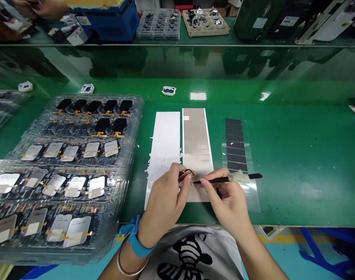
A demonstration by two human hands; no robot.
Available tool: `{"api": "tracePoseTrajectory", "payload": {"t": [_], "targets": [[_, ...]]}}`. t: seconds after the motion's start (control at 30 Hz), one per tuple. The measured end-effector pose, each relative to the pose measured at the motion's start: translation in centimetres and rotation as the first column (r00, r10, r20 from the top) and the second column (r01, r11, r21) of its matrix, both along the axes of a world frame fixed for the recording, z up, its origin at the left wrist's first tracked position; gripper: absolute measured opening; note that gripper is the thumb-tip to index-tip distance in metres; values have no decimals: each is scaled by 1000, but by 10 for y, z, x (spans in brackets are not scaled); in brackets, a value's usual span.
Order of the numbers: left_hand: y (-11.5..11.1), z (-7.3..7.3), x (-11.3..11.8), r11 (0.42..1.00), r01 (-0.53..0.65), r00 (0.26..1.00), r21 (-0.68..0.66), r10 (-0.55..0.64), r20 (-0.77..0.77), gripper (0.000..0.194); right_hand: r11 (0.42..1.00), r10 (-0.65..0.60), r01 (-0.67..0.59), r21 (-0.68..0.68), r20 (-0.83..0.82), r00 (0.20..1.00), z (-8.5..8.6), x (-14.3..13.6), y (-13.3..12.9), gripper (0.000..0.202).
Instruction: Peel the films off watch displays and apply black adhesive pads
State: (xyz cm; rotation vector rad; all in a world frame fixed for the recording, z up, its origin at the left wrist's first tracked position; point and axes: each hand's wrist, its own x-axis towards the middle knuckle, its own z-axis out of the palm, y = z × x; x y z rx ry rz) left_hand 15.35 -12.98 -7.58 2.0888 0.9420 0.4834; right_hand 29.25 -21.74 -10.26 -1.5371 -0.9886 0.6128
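Note:
My left hand (168,190) is closed in a pinch around a small display module (190,172), dark with an orange flex cable, mostly hidden by my fingers. My right hand (228,198) grips a slim black tweezers-like tool (218,180) with a pale fuzzy wrap near its rear end. Its tip points left, close to the module; whether it touches cannot be made out. Beneath my hands lies a grey-beige sheet with white edges (196,136). To its left is a white strip (168,136), and right of it a clear sheet bearing several black rectangles (235,146).
Stacked clear plastic trays (127,155) on the left hold several display modules, some dark side up, others silver. Small white frames (168,90) lie toward the back. A shelf (160,42) behind carries a blue box (107,23) and parts trays. Another person's hand (52,8) shows top left.

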Motion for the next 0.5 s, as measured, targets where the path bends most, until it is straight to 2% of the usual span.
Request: {"api": "tracePoseTrajectory", "payload": {"t": [0.13,0.23,0.3,0.43,0.5], "targets": [[0,-3,0,994,-99,993,-53,102,59,8,995,-43,54,90,-125,991,6,-1,-2,5],[1,-6,-1,980,-151,975,-128,169,145,6,981,-120,150,125,-224,967,10,-2,-2,6],[-1,-5,-2,974,-157,958,-163,190,217,5,971,-173,207,118,-249,953,11,-2,-1,7],[-12,0,-11,979,-151,929,-138,188,318,2,969,-206,233,80,-255,945,10,-1,1,7],[-18,3,-14,973,-116,927,-199,177,330,2,958,-236,270,93,-277,931,10,0,0,7]]}}
